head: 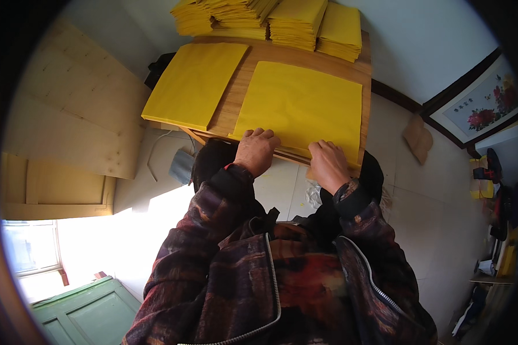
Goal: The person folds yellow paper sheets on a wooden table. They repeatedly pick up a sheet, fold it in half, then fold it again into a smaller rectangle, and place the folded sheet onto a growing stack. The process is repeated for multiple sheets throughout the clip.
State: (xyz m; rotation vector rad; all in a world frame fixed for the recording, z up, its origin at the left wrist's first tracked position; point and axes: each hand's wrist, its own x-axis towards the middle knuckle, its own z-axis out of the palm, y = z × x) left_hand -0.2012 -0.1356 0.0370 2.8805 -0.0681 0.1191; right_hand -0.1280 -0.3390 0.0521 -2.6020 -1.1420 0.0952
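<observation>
A wide yellow sheet (302, 103), perhaps of paper, lies on the wooden table (280, 49) before me. My left hand (258, 151) rests with curled fingers on its near edge, towards the left. Farther right along the same edge is my right hand (329, 164), its fingers bent over the sheet; the fingertips of both hands are hidden. Left of the sheet lies a flat yellow stack (194, 84), a strip of bare wood between them. Folded yellow stacks (295, 23) stand along the table's far side.
A large tan board (77, 103) leans at the left. To the right, a framed flower picture (479, 103) stands by the wall, with a brown piece of cardboard (416, 138) near it on the floor. Clear plastic (314, 194) lies below the table. A green panelled door (90, 310) shows at lower left.
</observation>
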